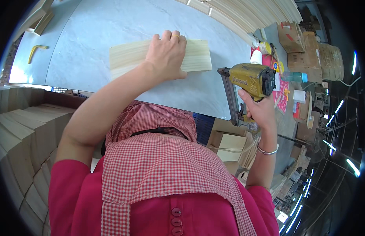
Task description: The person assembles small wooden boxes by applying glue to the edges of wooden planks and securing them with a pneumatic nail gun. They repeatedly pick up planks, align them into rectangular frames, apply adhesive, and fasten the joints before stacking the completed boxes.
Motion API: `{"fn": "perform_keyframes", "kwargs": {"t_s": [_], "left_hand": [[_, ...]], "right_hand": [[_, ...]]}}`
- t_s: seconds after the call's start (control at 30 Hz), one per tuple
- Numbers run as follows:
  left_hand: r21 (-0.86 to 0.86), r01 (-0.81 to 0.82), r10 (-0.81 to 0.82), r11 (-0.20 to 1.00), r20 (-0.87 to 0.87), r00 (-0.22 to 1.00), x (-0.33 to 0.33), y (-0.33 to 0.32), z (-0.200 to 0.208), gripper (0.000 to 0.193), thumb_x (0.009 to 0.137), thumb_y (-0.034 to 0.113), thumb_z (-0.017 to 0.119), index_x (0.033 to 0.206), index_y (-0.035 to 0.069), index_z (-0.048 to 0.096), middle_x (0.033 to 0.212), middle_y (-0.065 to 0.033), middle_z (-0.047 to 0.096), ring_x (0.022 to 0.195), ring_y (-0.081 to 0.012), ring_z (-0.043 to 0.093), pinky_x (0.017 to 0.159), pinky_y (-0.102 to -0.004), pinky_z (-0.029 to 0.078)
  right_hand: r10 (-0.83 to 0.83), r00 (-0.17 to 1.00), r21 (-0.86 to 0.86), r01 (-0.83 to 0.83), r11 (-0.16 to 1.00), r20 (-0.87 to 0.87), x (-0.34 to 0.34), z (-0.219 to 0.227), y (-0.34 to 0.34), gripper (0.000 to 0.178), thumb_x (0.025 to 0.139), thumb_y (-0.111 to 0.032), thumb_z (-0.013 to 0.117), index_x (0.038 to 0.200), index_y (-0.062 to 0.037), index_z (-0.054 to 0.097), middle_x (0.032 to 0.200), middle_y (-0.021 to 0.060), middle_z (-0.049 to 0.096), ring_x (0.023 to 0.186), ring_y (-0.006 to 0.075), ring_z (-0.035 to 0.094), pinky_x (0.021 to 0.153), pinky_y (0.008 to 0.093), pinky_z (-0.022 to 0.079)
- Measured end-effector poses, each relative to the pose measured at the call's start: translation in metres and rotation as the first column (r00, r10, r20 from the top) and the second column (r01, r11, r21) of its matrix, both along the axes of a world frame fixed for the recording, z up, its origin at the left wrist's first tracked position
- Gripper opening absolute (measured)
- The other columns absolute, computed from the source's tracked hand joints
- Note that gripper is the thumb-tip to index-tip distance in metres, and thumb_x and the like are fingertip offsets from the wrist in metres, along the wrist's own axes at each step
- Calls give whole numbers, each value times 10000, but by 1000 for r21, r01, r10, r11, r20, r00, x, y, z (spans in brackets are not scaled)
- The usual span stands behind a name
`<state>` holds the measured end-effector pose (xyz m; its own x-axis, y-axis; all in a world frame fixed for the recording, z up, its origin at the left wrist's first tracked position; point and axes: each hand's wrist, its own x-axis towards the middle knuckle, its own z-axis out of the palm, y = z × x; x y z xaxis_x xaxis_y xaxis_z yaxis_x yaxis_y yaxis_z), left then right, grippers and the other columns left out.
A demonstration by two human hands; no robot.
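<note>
Tabletop point(100, 23), board point(129, 54) under left grip point(166, 55), nailer point(247, 76) in right grip point(261, 110)

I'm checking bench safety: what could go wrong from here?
The scuffed mustard-yellow metal nail gun in the right hand has its nose turned leftward, toward the bare left hand; an accidental shot might injure it.

Only that hand visibly steadies the pale rectangular wooden board, so it could slide on the smooth-looking, grey-white marbled tabletop if knocked.
</note>
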<state>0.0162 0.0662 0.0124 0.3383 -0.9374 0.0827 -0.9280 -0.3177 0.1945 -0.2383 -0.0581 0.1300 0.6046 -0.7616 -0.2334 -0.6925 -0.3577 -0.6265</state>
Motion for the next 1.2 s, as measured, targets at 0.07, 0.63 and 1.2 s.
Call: {"fn": "perform_keyframes", "kwargs": {"t_s": [0.07,0.63,1.2], "left_hand": [[0,-8,8,1000,-24,1000,-2,1,1,893,620,480,811,1316,-17,555,1297,-202,586,1176,-317,567,926,-442,490],[-48,-15,14,999,-17,1000,-3,1,-5,883,610,484,828,1298,-4,566,1253,-177,606,1128,-306,577,900,-441,495],[-127,-103,88,987,-117,989,12,83,-3,884,648,409,840,1433,127,549,1302,-202,575,1182,-374,568,1021,-506,440]], "right_hand": [[-27,999,32,28,999,-20,0,1,-2,329,898,-263,800,1053,0,675,677,-11,610,447,58,486,418,244,401],[-90,995,175,96,980,-42,17,-6,9,314,910,-296,792,964,-2,696,600,-21,558,440,63,476,427,247,381],[161,986,1,-161,987,48,29,-1,29,336,873,-167,806,1138,17,713,1027,117,768,924,201,722,842,347,551]]}}
